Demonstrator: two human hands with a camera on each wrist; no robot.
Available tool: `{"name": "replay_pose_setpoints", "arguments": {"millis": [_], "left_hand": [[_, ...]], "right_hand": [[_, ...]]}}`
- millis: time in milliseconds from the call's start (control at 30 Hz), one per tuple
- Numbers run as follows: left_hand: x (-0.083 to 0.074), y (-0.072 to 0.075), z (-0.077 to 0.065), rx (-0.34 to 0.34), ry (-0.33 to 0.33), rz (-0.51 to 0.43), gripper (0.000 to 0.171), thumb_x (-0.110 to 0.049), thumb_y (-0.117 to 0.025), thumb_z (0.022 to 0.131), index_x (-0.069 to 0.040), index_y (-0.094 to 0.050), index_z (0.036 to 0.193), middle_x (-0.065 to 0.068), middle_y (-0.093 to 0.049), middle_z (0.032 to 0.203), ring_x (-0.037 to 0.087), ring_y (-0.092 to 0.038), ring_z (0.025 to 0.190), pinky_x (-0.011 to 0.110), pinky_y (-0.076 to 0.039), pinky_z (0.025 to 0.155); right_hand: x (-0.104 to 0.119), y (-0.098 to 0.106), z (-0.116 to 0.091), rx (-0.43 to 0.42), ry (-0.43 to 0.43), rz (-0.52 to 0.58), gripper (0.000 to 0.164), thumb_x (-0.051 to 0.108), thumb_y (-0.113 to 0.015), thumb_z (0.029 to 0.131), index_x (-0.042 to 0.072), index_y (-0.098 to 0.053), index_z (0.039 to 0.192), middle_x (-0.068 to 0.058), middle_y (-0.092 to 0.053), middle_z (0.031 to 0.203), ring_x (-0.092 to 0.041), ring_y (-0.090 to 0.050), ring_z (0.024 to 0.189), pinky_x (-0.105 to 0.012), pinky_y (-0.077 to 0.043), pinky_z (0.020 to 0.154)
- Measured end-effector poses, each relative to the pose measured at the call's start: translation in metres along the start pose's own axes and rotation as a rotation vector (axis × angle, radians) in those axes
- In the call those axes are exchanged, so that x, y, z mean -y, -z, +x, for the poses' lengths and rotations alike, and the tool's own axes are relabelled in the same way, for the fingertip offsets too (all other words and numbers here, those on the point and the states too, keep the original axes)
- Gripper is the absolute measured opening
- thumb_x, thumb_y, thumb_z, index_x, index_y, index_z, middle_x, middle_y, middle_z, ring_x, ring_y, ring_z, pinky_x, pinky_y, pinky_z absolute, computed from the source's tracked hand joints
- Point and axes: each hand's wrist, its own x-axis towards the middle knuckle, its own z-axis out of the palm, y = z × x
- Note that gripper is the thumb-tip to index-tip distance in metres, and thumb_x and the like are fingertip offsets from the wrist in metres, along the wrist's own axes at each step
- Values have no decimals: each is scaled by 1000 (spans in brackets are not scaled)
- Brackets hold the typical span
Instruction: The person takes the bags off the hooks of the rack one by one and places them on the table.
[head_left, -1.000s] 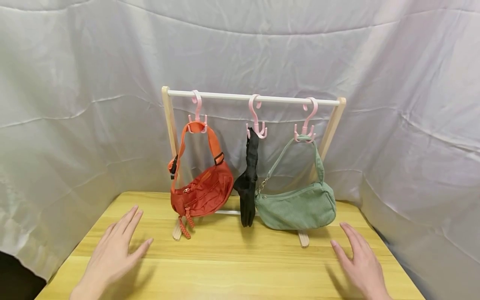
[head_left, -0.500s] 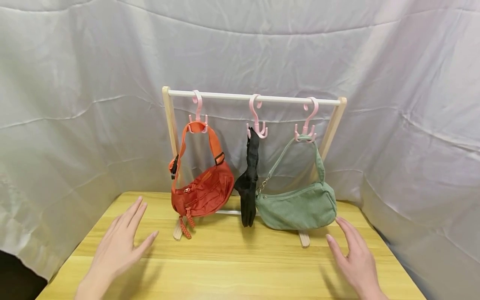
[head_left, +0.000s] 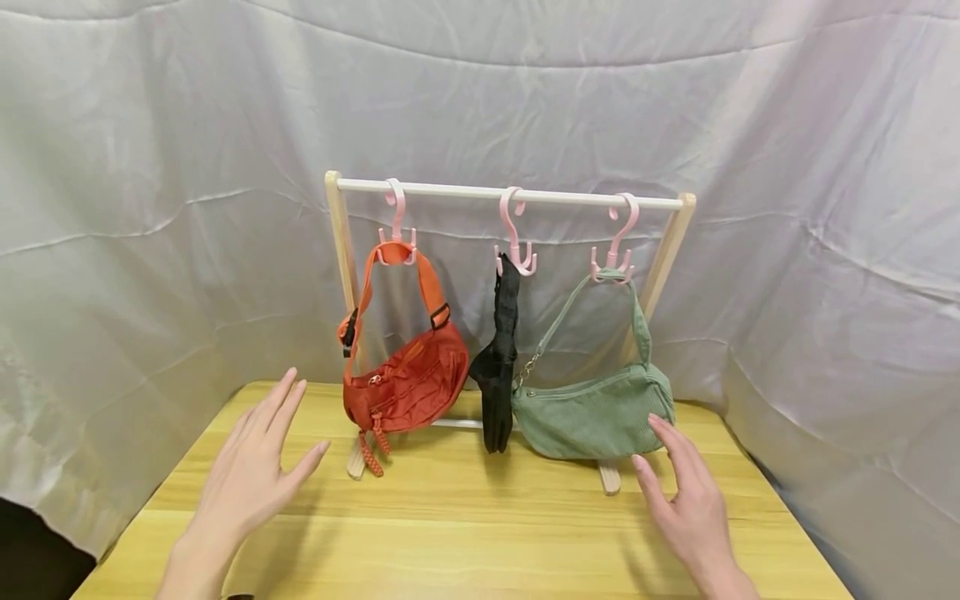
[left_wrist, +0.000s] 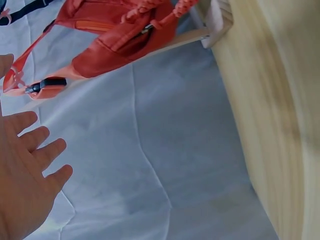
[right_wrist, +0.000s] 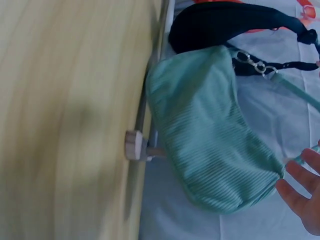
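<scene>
My left hand [head_left: 251, 471] hovers over the table's left side, fingers extended and thumb spread, holding nothing. Closest to it is a red shoulder bag [head_left: 408, 379] with an orange strap, hung on a pink hook [head_left: 397, 217]. My right hand [head_left: 686, 496] is also empty, with fingers spread. Its fingertips overlap the lower right corner of a green corduroy handbag [head_left: 588, 417] in the head view; in the right wrist view they are right at the bag's end [right_wrist: 215, 135]. Between these two hangs a black bag [head_left: 497, 375], seen nearly edge-on, from the middle pink hook [head_left: 514, 233].
A small rack with wooden legs [head_left: 663, 250] and a white rail [head_left: 457, 192] carries the hooks. It stands toward the back of a wooden table [head_left: 450, 542]. Grey cloth [head_left: 480, 100] encloses the back and sides.
Both hands have moved forward and inward: the left toward the red bag, the right up to the green handbag's corner. The bags hang as before.
</scene>
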Motion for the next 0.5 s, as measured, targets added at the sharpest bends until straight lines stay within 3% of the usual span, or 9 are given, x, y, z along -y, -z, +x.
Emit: {"name": "replay_pose_setpoints", "arguments": {"millis": [233,500], "left_hand": [[-7,2,14,-19,-12,-20,85,-38,-73,93,-12,-33,164,5,-26,172,37,-39,148,46,-19,127],[-12,5,28,-50,-43,-28,85,-36,-73,92,-10,-35,163,5,-26,171,37,-39,148,49,-21,127]], "right_hand": [[12,-11,13,-69,86,60,54,37,-63,104,-4,-61,139,-23,-63,139,-9,-51,138,-13,-37,111],[25,-19,30,-89,142,129,55,38,-60,106,-7,-60,138,-25,-63,137,-12,-56,132,-14,-41,107]]}}
